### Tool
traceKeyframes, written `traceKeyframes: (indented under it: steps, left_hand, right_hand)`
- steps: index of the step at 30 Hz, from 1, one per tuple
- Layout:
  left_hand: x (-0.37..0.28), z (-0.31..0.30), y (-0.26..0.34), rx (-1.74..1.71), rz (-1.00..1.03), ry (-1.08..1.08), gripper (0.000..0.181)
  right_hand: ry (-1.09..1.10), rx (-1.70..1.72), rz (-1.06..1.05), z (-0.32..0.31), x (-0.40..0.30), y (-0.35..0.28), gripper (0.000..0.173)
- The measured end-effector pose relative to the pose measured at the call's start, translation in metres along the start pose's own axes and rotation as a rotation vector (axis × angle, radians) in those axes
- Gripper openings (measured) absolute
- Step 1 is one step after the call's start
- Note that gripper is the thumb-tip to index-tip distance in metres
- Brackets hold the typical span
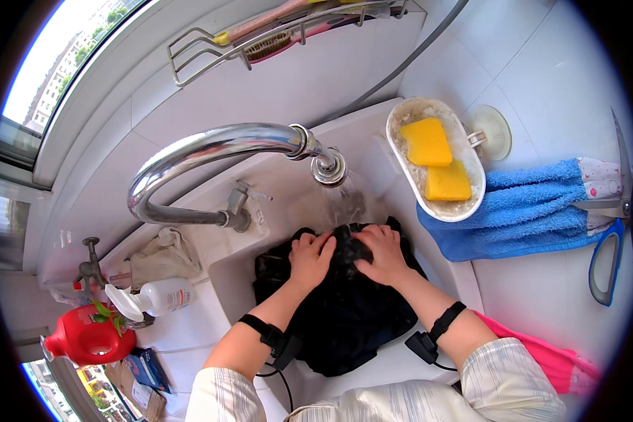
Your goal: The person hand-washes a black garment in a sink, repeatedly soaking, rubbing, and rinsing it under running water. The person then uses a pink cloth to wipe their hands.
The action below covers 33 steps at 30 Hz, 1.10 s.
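A wet black cloth (343, 322), perhaps a garment, is bunched up in the white sink (227, 285). My left hand (311, 256) grips its upper part, thumb and fingers bent over the fabric. Close by on the right, my right hand (382, 253) holds the same cloth with its fingers curled over the far edge. A raised, shiny fold lies between the two hands. Just beyond them, water runs from the chrome faucet (329, 168) onto the sink's back and the cloth. Some fingertips are hidden in the dark fabric.
At the right wall hang a soap dish (393, 132) with two yellow soap bars (427, 142), a blue towel (527, 211) and scissors (606, 258). To the left stand a spray bottle (169, 296) and a red jug (89, 332). A wire rack (211, 66) holds brushes above.
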<state>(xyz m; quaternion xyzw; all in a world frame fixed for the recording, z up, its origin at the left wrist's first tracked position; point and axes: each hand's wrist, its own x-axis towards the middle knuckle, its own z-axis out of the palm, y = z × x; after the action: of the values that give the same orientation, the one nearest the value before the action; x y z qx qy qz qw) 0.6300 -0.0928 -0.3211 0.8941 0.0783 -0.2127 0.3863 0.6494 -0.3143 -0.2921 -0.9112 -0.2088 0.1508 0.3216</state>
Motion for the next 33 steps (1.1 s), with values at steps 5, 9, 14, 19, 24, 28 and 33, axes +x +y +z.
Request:
traceKeyframes:
  steps: [5, 9, 14, 19, 24, 28, 33]
  left_hand:
    - [-0.039, 0.035, -0.007, 0.543, 0.233, 0.206, 0.056]
    - [0.002, 0.051, -0.017, 0.611, 0.163, 0.201, 0.066]
    - [0.052, 0.06, -0.012, 0.688, 0.035, 0.271, 0.064]
    - [0.096, 0.055, -0.008, 0.482, -0.118, 0.147, 0.058]
    - [0.113, 0.032, -0.001, 0.14, -0.262, -0.002, 0.06]
    - [0.081, 0.006, 0.007, -0.039, -0.19, 0.134, 0.066]
    - [0.004, 0.002, 0.023, 0.127, -0.191, 0.076, 0.066]
  right_hand:
    - [-0.024, -0.255, 0.104, 0.04, -0.032, 0.01, 0.073]
    - [-0.036, -0.303, 0.22, 0.067, -0.003, 0.027, 0.077]
    - [-0.065, -0.382, 0.289, 0.071, 0.047, 0.043, 0.073]
    - [0.003, -0.473, 0.246, 0.08, 0.086, 0.062, 0.06]
    - [0.057, -0.209, 0.284, 0.062, 0.106, 0.056, 0.04]
    - [0.101, 0.048, 0.25, 0.034, 0.08, 0.024, 0.037]
    - [0.121, 0.073, -0.123, 0.013, 0.002, -0.002, 0.04]
